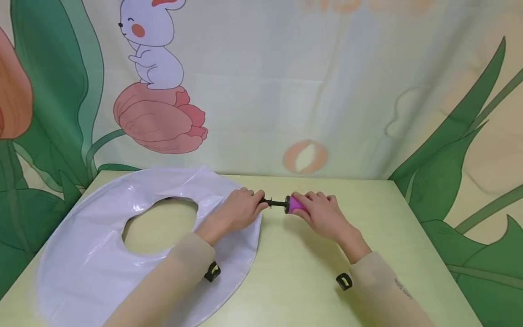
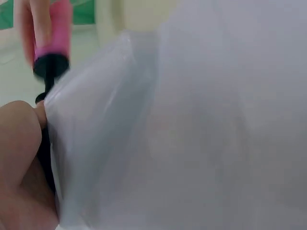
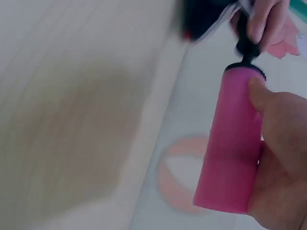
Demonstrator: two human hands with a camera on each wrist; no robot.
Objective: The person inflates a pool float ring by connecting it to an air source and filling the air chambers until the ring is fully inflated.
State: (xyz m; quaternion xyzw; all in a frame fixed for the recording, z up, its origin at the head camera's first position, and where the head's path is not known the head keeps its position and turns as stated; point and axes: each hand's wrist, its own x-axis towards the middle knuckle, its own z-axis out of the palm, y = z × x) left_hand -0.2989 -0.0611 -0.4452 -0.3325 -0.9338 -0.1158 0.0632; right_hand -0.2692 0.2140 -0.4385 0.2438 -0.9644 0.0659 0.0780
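Across the left of the table (image 1: pixel 294 286), a creased white ring (image 1: pixel 90 259) is lying; beyond its right edge, the right hand (image 1: pixel 324 213) is gripping a pink pump (image 3: pixel 230 148), while the left hand (image 1: pixel 242 209) is clasping the pump's black rod (image 1: pixel 279 204).

a pale yellow-green table (image 1: pixel 294 277) carries everything here, its smooth top running out to a straight far edge, with faint streaks of grain visible in the right wrist view. on its left half lies a large, glossy, whitish-lilac inflatable swim ring (image 1: pixel 91 268), its skin slack and creased, some of it cut off by the lower border of the head view. bare tabletop shows through the round hole in its middle. its right rim reaches about the table's middle, and a soft shadow falls on the surface farther right.
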